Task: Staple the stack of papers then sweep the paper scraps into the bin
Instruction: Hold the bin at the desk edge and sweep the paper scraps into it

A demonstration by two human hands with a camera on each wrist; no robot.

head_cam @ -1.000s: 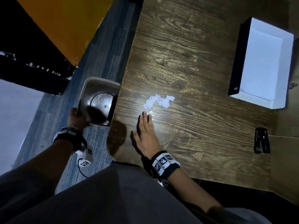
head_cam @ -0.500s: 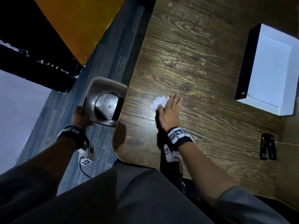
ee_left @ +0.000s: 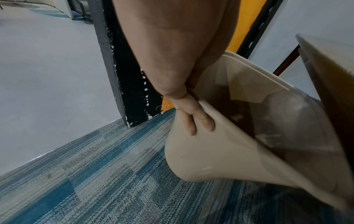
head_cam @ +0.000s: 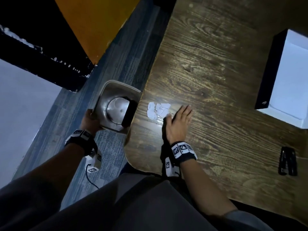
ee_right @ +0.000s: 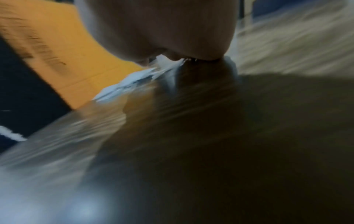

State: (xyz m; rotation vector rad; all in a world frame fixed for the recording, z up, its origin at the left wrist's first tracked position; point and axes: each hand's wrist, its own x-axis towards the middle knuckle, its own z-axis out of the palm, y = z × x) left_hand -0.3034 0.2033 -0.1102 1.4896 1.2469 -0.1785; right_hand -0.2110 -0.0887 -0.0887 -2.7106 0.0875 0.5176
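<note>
White paper scraps (head_cam: 158, 110) lie bunched on the dark wooden table (head_cam: 216, 72) near its left edge. My right hand (head_cam: 179, 120) lies flat on the table with straight fingers, its left side against the scraps (ee_right: 132, 80). A beige bin (head_cam: 116, 105) hangs just below the table's left edge. My left hand (head_cam: 89, 118) grips the bin's near rim (ee_left: 201, 109), fingers (ee_left: 199, 121) curled down its outer wall. The black stapler (head_cam: 288, 161) lies at the table's right, far from both hands. A white paper stack (head_cam: 293, 80) sits in a box at the upper right.
The box holding the papers has a black side wall (head_cam: 270, 70). Blue-grey carpet (head_cam: 106, 147) covers the floor left of the table. An orange panel (head_cam: 100, 22) and a chipped black frame (head_cam: 41, 52) stand beyond the bin.
My right hand went from below the scraps to their right side and is pushing them left toward the table edge. The left hand keeps hold of the bin.
</note>
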